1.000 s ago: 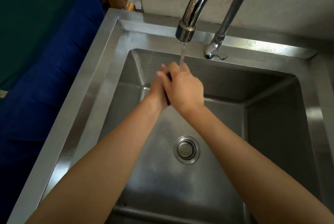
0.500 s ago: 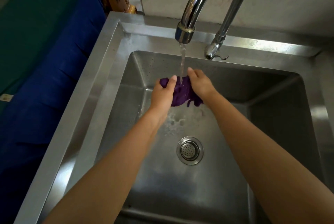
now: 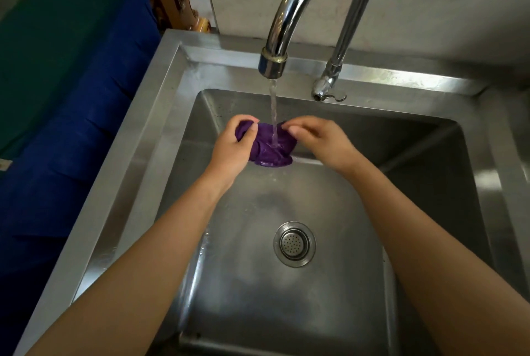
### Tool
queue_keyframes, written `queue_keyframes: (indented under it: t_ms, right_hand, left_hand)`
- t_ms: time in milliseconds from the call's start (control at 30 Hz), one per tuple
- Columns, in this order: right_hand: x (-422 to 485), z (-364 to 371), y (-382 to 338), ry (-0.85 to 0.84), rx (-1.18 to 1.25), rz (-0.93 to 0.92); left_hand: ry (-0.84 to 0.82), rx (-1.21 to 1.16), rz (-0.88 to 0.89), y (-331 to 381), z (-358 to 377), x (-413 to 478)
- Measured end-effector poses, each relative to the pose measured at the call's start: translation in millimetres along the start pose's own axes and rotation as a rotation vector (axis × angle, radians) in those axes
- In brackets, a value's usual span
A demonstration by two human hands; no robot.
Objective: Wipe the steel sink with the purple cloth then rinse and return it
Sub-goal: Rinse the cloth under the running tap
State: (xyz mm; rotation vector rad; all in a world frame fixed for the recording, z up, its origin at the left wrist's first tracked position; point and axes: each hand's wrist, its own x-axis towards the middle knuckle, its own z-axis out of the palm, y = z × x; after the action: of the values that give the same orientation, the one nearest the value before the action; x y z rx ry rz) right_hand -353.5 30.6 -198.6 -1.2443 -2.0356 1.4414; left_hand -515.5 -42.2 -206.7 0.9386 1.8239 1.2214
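Left hand point(image 3: 232, 146) is clenched round the left end of the purple cloth point(image 3: 268, 149); the right end is pinched by the right hand point(image 3: 318, 140), over the far half of the steel sink point(image 3: 129, 183). The cloth is best kept opened under the stream point(image 3: 273, 109), then squeezed. Against half a second ago, the hands are found wider apart and the cloth more spread.

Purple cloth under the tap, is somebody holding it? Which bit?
Yes. The left hand grips the left end of the purple cloth; the right hand pinches its right end.
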Motion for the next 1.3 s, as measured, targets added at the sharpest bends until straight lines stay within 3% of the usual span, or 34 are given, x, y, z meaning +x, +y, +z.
queue_keyframes:
  t_ms: [100,167,233,367,500,600,667,767,833,900,1067,1133,1200,1300]
  right_hand:
    - [1.1,19.5,-0.4,-0.131,-0.094,0.032]
    - [-1.0,25.7,2.0,-0.028,-0.198,0.031]
    - [-4.5,24.1,3.0,0.053,-0.073,0.067]
    - [-8.2,23.6,0.6,0.105,0.176,0.069]
    - [-4.4,27.4,-9.2,0.132,0.097,-0.124]
    - [-2.5,26.1,-12.4,0.114,-0.085,-0.170]
    - [-2.9,24.0,-10.4,0.077,-0.183,-0.157]
    - [-4.2,28.2,-7.1,-0.050,-0.319,-0.169]
    - [-7.5,32.1,-7.6,-0.100,-0.084,-0.105]
    - [-9.0,33.9,-8.5,-0.016,0.303,0.047]
    - [-8.1,37.2,-6.6,-0.049,0.658,0.236]
    - [-7.8,38.2,-9.3,0.006,0.563,0.220]
    - [-8.5,41.0,-14.0,0.101,0.265,0.134]
    - [-13.1,58.1,-34.9,0.227,-0.128,-0.045]
  left_hand:
    - [0.021,-0.071,0.055,11.2,5.9,-2.1]
    - [-0.008,-0.137,0.068,16.2,6.4,-1.8]
    - [-0.041,-0.270,0.036,17.2,4.2,-2.3]
    - [-0.089,-0.645,-0.196,8.6,0.7,-3.7]
    - [-0.315,-0.757,-0.541,-3.0,-6.2,-8.0]
    - [-0.390,-0.872,-0.607,-0.3,-10.7,-7.6]
    - [-0.335,-0.873,-0.634,7.8,-9.4,-3.7]
    - [-0.142,-0.527,-0.656,17.5,2.2,4.1]
    - [-0.036,-0.398,-0.648,21.4,11.6,5.6]
    - [0.022,-0.402,-0.625,24.5,19.0,6.7]
    - [-0.043,-0.584,-0.468,32.6,20.0,2.8]
    - [-0.001,-0.580,-0.435,29.8,12.5,8.2]
    - [0.025,-0.474,-0.448,25.3,11.1,12.1]
    - [-0.088,-0.456,-0.492,22.5,18.9,8.6]
